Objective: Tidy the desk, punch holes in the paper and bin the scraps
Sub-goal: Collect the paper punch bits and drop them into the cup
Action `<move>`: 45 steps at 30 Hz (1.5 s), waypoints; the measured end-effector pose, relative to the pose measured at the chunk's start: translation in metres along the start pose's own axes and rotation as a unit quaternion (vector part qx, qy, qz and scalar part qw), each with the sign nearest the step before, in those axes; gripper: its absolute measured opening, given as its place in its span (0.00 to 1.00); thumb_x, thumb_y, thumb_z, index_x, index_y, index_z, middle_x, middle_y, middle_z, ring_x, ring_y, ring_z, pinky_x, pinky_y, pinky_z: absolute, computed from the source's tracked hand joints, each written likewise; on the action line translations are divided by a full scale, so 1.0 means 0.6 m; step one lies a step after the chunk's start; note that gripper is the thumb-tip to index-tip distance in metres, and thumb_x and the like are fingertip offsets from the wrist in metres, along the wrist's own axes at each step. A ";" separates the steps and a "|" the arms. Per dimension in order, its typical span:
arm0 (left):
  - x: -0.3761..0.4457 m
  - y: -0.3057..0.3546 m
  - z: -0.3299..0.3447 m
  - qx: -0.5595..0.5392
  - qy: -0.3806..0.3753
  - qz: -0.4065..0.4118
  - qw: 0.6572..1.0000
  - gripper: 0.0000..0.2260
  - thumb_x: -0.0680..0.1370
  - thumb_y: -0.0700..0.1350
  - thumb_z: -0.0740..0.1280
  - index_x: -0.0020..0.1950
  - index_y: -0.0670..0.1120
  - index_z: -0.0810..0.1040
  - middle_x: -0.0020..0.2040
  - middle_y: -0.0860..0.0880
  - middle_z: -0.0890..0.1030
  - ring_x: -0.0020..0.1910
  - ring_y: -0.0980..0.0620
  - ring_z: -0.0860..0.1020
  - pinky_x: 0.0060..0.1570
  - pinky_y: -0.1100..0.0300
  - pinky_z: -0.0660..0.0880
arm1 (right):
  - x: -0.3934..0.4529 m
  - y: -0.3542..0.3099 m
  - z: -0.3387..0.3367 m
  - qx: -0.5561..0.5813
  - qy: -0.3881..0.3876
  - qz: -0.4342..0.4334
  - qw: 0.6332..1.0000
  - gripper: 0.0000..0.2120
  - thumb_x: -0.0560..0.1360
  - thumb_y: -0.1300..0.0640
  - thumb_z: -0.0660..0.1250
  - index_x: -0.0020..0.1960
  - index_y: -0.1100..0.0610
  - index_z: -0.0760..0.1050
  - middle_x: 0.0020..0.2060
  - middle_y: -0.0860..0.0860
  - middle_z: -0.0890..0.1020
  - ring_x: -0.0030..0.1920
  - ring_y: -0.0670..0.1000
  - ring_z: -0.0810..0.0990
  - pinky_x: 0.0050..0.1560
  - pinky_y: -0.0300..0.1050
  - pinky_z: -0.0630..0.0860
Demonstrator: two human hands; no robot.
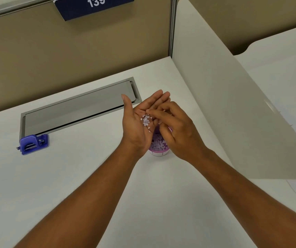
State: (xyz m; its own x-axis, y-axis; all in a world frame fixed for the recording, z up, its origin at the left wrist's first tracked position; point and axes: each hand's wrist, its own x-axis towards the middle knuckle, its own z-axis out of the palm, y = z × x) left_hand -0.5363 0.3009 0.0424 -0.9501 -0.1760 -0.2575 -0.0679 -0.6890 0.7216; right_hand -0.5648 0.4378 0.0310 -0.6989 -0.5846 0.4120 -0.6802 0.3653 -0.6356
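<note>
Cupped flat and open, the left hand [140, 122] cradles paper punch-outs [146, 120] above the small purple cup [158, 149] while the right hand [175, 126], fingers pinched, brushes them down into it.

A long grey cable-tray cover [77, 110] lies flush in the white tabletop [54, 176], running from near left to far right, with a dark slot along its near edge. Behind it stands a tan partition wall [72, 51], and at its top hangs a dark blue sign [94, 7] with the white number 139. To the right a pale curved divider panel [224, 104] rises, separating this place from a neighbouring white desk [278, 65].
</note>
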 end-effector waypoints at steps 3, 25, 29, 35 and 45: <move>-0.003 0.003 0.003 0.019 -0.003 0.003 1.000 0.43 0.83 0.70 0.41 0.76 0.38 0.74 0.72 0.36 0.79 0.72 0.41 0.79 0.72 0.51 0.76 | -0.002 0.003 0.002 -0.014 -0.021 -0.011 1.000 0.19 0.81 0.64 0.64 0.70 0.56 0.79 0.62 0.57 0.78 0.59 0.55 0.79 0.59 0.48 0.81; -0.004 0.002 0.005 0.109 0.030 0.014 0.993 0.31 0.85 0.64 0.37 0.85 0.55 0.58 0.84 0.47 0.66 0.80 0.42 0.69 0.81 0.39 0.62 | -0.025 0.024 0.032 -0.033 0.024 0.034 0.999 0.19 0.81 0.64 0.66 0.70 0.56 0.77 0.59 0.54 0.78 0.57 0.52 0.78 0.56 0.51 0.83; -0.007 -0.003 0.008 0.128 0.021 0.025 0.991 0.29 0.86 0.62 0.36 0.85 0.56 0.55 0.85 0.47 0.64 0.81 0.41 0.67 0.82 0.38 0.60 | -0.025 0.028 0.032 -0.019 0.014 0.032 0.999 0.18 0.81 0.64 0.66 0.70 0.56 0.78 0.59 0.54 0.78 0.57 0.52 0.79 0.56 0.49 0.83; -0.011 -0.005 0.008 0.186 0.017 0.033 0.982 0.29 0.86 0.59 0.34 0.86 0.54 0.53 0.85 0.48 0.62 0.82 0.41 0.66 0.82 0.38 0.58 | -0.031 0.031 0.031 -0.027 0.071 0.027 0.997 0.12 0.78 0.67 0.67 0.60 0.57 0.80 0.52 0.54 0.80 0.51 0.50 0.79 0.50 0.49 0.83; -0.020 0.001 0.011 0.196 -0.005 0.040 0.980 0.32 0.83 0.64 0.37 0.86 0.57 0.51 0.86 0.54 0.59 0.85 0.49 0.60 0.84 0.38 0.52 | -0.045 0.027 0.048 -0.031 0.046 0.063 0.996 0.14 0.80 0.60 0.67 0.65 0.55 0.79 0.57 0.52 0.80 0.55 0.49 0.77 0.55 0.53 0.82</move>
State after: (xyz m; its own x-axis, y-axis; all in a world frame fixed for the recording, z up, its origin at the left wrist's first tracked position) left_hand -0.5268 0.3074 0.0503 -0.9599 -0.2106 -0.1852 -0.1029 -0.3497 0.9312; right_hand -0.5505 0.4389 -0.0090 -0.7951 -0.4632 0.3915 -0.5961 0.4780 -0.6451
